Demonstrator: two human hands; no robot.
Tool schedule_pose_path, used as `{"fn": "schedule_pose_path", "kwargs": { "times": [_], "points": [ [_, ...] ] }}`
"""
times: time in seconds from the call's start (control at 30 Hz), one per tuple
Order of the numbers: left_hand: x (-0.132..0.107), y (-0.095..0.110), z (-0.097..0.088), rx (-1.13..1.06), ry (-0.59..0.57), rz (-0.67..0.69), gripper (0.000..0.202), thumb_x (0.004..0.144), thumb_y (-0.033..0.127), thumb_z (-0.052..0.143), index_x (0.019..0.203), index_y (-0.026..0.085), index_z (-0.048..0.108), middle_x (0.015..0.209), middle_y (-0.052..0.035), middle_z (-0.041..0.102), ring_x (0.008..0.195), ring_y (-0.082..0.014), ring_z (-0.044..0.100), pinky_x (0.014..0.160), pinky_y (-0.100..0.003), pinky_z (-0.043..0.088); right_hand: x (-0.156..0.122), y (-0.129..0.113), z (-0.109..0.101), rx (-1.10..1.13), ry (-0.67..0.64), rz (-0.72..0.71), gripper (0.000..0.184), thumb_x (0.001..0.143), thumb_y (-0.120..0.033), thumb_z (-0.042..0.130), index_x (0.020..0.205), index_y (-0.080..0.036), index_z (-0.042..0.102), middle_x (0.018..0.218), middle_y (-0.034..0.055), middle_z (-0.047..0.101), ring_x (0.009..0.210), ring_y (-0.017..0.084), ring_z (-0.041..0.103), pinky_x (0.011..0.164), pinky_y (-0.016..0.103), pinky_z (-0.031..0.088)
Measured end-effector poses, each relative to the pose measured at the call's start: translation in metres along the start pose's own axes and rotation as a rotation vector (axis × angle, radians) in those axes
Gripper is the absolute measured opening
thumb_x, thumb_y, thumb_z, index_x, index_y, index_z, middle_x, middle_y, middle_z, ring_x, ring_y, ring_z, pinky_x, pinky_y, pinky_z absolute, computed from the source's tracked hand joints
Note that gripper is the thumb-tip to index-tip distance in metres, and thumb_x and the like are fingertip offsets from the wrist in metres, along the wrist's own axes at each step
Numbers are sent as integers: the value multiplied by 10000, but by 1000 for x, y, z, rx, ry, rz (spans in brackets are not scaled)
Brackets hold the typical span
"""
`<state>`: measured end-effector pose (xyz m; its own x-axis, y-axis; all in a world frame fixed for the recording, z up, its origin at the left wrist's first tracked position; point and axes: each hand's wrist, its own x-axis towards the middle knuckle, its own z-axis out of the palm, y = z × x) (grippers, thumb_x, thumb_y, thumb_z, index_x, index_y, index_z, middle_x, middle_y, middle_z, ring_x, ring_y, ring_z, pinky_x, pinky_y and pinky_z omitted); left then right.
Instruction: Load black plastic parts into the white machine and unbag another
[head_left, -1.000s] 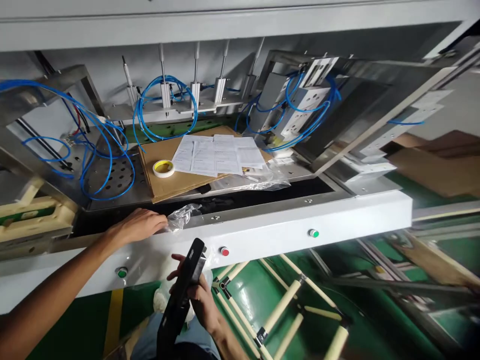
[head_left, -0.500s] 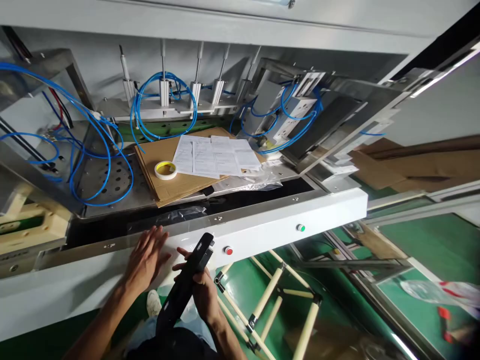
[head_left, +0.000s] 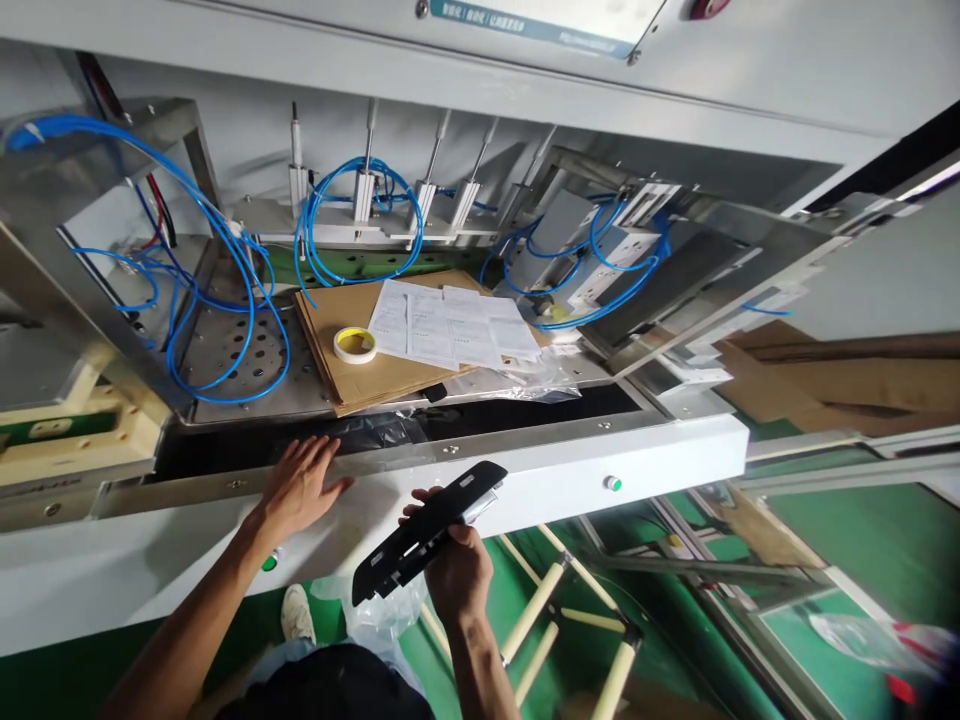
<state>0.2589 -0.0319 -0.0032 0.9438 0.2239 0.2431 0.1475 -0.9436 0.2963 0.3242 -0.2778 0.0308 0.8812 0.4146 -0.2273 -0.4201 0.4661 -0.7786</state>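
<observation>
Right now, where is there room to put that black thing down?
The right hand holds the black part. Bare room: the white front ledge right of the green button, and the perforated metal plate between the blue hoses and cardboard. Crowded: the cardboard carries tape and papers; the left hand covers the near edge.

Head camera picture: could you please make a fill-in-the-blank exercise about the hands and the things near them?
1. The right hand holds a long ____ plastic part.
2. The left hand lies flat on the white machine ledge, its fingers ____.
3. A roll of ____ tape sits on the cardboard.
4. The hoses in the machine are ____.

Missing words: black; spread; yellow; blue
</observation>
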Motion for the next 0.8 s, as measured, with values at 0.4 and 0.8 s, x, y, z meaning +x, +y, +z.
{"fn": "schedule_pose_path", "kwargs": {
  "times": [0.4, 0.8],
  "points": [
    [-4, 4, -32, -194, 92, 68, 628, 1054, 497, 477, 1576, 148, 460, 1592, -190, 541, 1489, -329, 508, 1299, -601, 320, -11, -1, 29, 112, -46, 53, 425, 701, -374, 679, 1089, -224, 765, 1029, 82, 775, 1067, 364, 716, 1063, 609, 510],
    [-87, 19, -108, -500, 3, -218, 686, 811, 244, 789, 1448, 273, 536, 1370, -71, 708, 1199, -259, 711, 1028, -356, 596, 17, 4, 67, -508, -397, -348, 798, 847, -443, 801, 1566, -331, 472, 1604, 153, 541, 1463, 419, 514, 1195, 688, 375]
  ]
}}
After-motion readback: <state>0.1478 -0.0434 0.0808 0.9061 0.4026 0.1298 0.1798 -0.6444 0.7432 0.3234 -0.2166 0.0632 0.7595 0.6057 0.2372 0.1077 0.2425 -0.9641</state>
